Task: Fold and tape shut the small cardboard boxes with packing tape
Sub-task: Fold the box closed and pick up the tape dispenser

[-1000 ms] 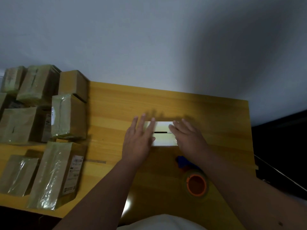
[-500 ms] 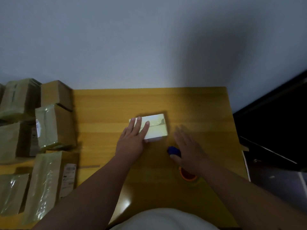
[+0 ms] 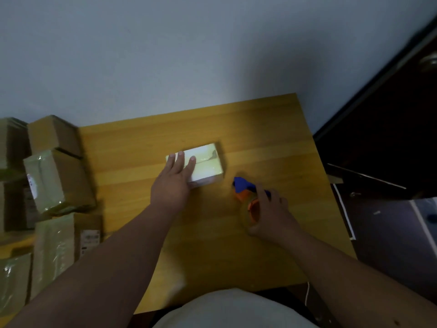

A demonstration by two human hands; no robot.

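Right hand (image 3: pixel 272 209) has left the box (image 3: pixel 201 162) and now curls round the tape dispenser (image 3: pixel 247 196) just beside it; left hand (image 3: pixel 173 183) lies flat on the box mid-desk (image 3: pixel 272 143); taped boxes (image 3: pixel 54 181) crowd the left edge.

A wooden desk (image 3: pixel 260 143) stands against a pale grey wall (image 3: pixel 165 55), its far edge along the wall. Past the desk's right edge is a dark door (image 3: pixel 390 129) with a metal handle (image 3: pixel 429 61) near the top right, and below it a dark floor (image 3: pixel 390 233) with pale lines.
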